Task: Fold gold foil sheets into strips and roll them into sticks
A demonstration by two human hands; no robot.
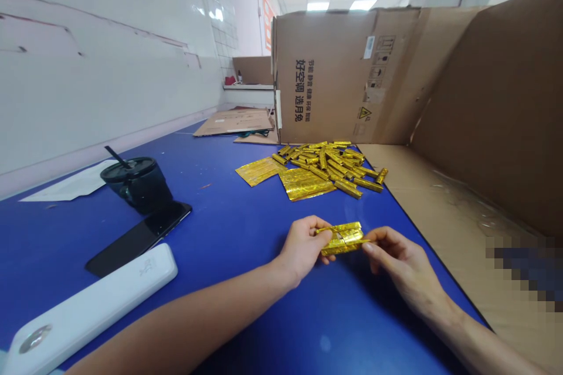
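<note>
Between my two hands, just above the blue table, is a piece of gold foil paper (pixel 345 237) with its long edges folded up. My left hand (pixel 305 244) grips its left end, thumb on top and fingers beneath. At the right end, my right hand (pixel 396 252) pinches the near corner between thumb and fingers. Beyond my hands lie flat gold foil sheets (pixel 308 183) and another flat sheet (pixel 259 171). Behind and beside them is a pile of narrow folded gold foil strips (pixel 329 161).
On the left of the blue table (pixel 220 211) are a dark lidded cup with a straw (pixel 141 184), a black phone (pixel 141 240) and a long white device (pixel 97 304). Cardboard walls (pixel 334 70) stand behind and right. Flat cardboard (pixel 237 121) lies at the back.
</note>
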